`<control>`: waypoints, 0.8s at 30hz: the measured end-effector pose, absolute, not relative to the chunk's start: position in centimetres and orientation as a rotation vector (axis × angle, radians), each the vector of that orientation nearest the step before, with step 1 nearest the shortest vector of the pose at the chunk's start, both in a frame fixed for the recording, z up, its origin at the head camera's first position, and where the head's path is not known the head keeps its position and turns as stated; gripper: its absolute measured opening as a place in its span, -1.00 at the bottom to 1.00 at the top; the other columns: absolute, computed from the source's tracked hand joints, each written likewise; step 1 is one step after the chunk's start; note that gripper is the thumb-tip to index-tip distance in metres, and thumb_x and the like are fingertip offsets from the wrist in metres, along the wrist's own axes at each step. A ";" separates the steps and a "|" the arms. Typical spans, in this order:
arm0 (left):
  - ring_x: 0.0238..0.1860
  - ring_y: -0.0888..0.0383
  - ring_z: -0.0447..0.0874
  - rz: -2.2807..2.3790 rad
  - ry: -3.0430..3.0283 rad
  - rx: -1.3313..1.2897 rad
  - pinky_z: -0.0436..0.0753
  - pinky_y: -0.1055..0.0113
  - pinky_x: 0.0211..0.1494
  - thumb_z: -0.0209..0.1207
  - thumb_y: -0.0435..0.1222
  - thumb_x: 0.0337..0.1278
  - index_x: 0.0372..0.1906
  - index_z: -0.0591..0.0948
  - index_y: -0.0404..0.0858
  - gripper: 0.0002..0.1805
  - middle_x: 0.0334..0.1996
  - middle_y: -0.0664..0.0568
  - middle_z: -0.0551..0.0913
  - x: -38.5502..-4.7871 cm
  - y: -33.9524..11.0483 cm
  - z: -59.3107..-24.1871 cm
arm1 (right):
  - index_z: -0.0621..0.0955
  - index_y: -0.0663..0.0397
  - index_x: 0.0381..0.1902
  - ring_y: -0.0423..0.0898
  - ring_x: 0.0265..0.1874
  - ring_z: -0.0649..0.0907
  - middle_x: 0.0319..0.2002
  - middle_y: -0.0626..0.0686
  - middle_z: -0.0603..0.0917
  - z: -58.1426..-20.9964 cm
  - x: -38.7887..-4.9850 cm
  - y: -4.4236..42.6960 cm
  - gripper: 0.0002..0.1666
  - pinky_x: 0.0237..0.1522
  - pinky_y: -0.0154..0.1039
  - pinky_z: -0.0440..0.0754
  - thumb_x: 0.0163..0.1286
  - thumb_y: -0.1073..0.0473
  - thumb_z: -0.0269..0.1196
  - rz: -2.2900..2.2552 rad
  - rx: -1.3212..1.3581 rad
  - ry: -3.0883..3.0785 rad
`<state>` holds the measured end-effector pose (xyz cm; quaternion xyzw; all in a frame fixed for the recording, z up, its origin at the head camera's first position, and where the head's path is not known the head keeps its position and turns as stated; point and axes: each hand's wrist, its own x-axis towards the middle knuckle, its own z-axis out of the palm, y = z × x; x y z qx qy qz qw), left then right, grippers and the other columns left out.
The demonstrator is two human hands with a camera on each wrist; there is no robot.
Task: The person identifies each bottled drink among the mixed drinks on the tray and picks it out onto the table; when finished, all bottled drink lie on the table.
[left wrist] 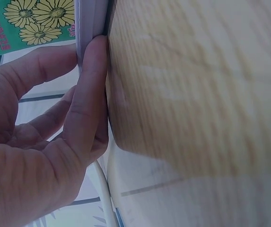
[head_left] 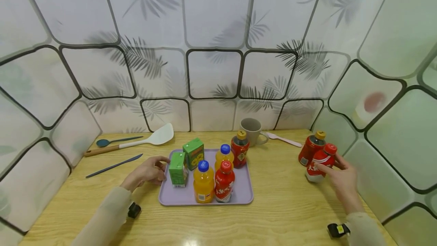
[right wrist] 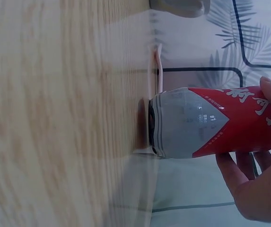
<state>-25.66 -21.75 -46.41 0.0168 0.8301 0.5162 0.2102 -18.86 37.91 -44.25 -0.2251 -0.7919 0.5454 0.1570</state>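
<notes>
At the left edge of the lilac tray (head_left: 239, 199), my left hand (head_left: 150, 171) pinches the rim between thumb and fingers, as the left wrist view (left wrist: 81, 28) also has it. The tray bears two green juice cartons (head_left: 178, 168), two orange juice bottles with blue caps (head_left: 203, 185), a red cola bottle (head_left: 224, 185) and a dark drink bottle with a yellow cap (head_left: 240, 151). My right hand (head_left: 343, 179) holds another red cola bottle (head_left: 321, 162), nearly upright, at the table's right; whether its base touches the table I cannot tell. Just behind it stands another yellow-capped dark bottle (head_left: 310, 148).
A grey mug (head_left: 250, 130) stands behind the tray, with a pink utensil (head_left: 285, 139) to its right. Back left lie a white turner with a wooden handle (head_left: 160, 135), a dark blue spoon (head_left: 103, 142) and a blue stick-like utensil (head_left: 114, 165). Patterned walls enclose the table's back and sides.
</notes>
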 end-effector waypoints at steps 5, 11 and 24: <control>-0.30 0.05 0.51 1.436 2.308 0.062 0.73 0.23 -0.34 0.17 -0.63 -0.13 0.27 0.39 -0.39 -0.31 -0.17 -0.19 0.42 -25.6 -21.7 -46.5 | 0.19 -0.06 0.51 -0.13 0.17 0.36 0.35 0.12 0.36 -44.4 -18.9 38.6 0.10 -0.28 -0.68 0.49 0.09 0.04 0.50 1.609 -0.645 -2.234; -0.29 0.05 0.50 1.437 2.305 0.070 0.73 0.23 -0.34 0.18 -0.62 -0.12 0.29 0.37 -0.39 -0.30 -0.18 -0.18 0.41 -25.6 -21.7 -46.5 | 0.12 -0.09 0.53 -0.02 0.30 0.31 0.48 0.16 0.23 -44.5 -19.2 39.1 0.12 -0.29 -0.71 0.47 0.13 0.02 0.47 1.649 -0.662 -2.226; -0.34 0.07 0.51 1.448 2.299 0.061 0.73 0.23 -0.36 0.19 -0.62 -0.13 0.27 0.39 -0.37 -0.31 -0.18 -0.17 0.41 -25.5 -21.8 -46.5 | 0.09 -0.11 0.53 0.04 0.34 0.28 0.51 0.14 0.18 -44.7 -19.6 39.8 0.11 -0.29 -0.73 0.44 0.16 -0.02 0.44 1.623 -0.668 -2.256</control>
